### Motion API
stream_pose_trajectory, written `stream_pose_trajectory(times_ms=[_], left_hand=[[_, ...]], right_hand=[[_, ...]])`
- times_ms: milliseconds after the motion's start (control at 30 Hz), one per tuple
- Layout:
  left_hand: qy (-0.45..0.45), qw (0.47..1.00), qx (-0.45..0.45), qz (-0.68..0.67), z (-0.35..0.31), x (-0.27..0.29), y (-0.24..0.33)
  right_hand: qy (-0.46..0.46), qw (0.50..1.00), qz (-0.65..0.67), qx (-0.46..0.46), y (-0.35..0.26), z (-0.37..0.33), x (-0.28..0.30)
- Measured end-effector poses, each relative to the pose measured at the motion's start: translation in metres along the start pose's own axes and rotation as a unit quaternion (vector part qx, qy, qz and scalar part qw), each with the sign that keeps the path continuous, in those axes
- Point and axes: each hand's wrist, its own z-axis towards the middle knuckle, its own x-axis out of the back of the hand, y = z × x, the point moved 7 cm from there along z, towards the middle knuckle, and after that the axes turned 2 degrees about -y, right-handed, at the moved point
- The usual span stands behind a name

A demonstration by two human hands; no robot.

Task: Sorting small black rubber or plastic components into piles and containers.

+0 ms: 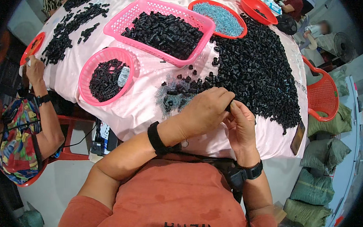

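Observation:
My left hand (208, 109) and my right hand (243, 125) meet over the near edge of the table, fingertips pinched together. Between them shows a small black plastic piece (229, 106); its far end is hidden by the fingers. Just beyond my left hand lies a small heap of clear plastic bits (169, 102), with loose black pieces at its far side. A broad pile of short black plastic pieces (259, 72) spreads beyond my right hand. To the left, a round pink basket (84, 76) holds thin black pieces and a silvery packet (124, 76).
A rectangular pink basket (110, 28) of black parts stands mid-table beside a red tray (242, 23) of clear bits. A phone (297, 138) lies at the right edge, near a red chair (324, 97) and stacked sacks (314, 188). A co-worker's hand (35, 69) is at far left.

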Motion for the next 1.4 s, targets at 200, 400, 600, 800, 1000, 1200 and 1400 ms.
stream_pose_trajectory(times_ms=[200, 400, 600, 800, 1000, 1200, 1400], left_hand=[[-0.003, 1.0, 0.008, 0.0, -0.002, -0.003, -0.004], [-0.005, 1.0, 0.012, 0.006, -0.003, -0.007, -0.004], [-0.004, 1.0, -0.002, 0.012, -0.001, -0.002, -0.001], [-0.01, 1.0, 0.006, 0.012, -0.005, -0.005, -0.003], [0.003, 1.0, -0.015, 0.025, -0.003, -0.001, 0.002], [-0.003, 1.0, 0.009, 0.02, -0.005, -0.006, -0.004], [0.02, 0.998, -0.036, 0.037, -0.003, -0.003, 0.003]], right_hand=[[-0.004, 0.999, 0.0, -0.034, 0.005, -0.003, 0.007], [-0.029, 0.998, -0.012, -0.048, 0.005, -0.007, 0.003], [-0.001, 1.0, 0.006, -0.024, 0.007, -0.007, 0.005], [0.011, 1.0, 0.02, -0.01, 0.009, -0.006, 0.001], [0.031, 0.999, -0.011, 0.017, 0.001, -0.01, -0.006], [-0.003, 1.0, -0.008, -0.022, 0.009, -0.008, -0.001], [0.026, 0.999, 0.012, -0.029, 0.006, -0.012, -0.003]])
